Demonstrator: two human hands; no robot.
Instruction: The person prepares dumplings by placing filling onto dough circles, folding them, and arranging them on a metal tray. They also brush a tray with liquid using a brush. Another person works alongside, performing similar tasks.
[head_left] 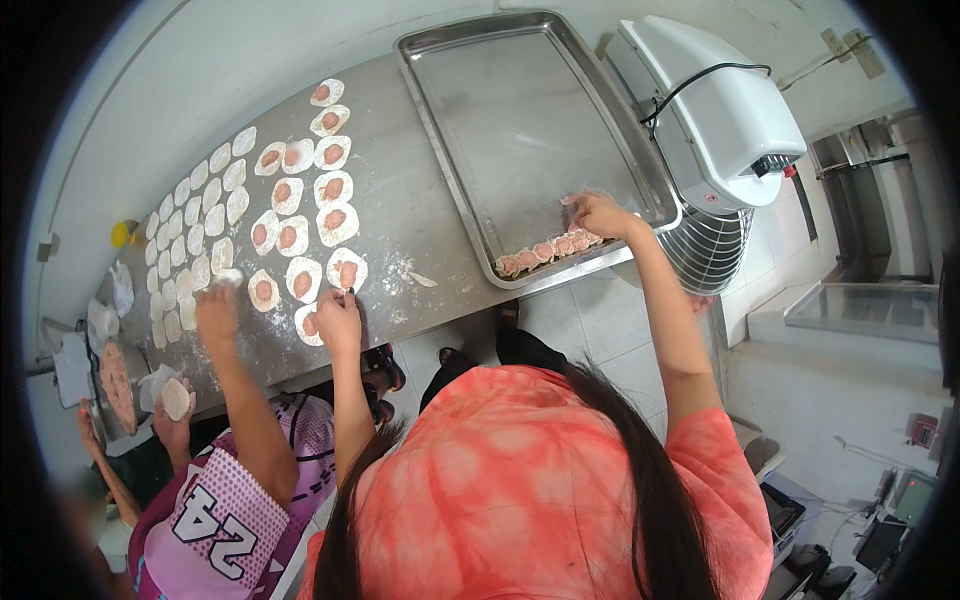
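Note:
My left hand [338, 322] is at the near edge of the steel table, its fingertips pinched on the near edge of a white dough wrapper [360, 268] with pink meat filling on it. Over the near right part of a large metal tray [462, 190], my right hand [603, 216] has its fingers closed round a filled dumpling [573, 200], partly hidden by the fingers. Below that hand, a row of folded dumplings [540, 254] lies along the tray's near edge. Several wrappers topped with filling [337, 222] lie left of the tray.
To my left, a co-worker's hand [217, 310] reaches over rows of plain wrappers [213, 193]; their other hand holds a wrapper [176, 400]. A tray of meat filling [118, 385] stands far left. Flour dusts the steel table [395, 130]. A white machine [715, 110] stands right of the tray.

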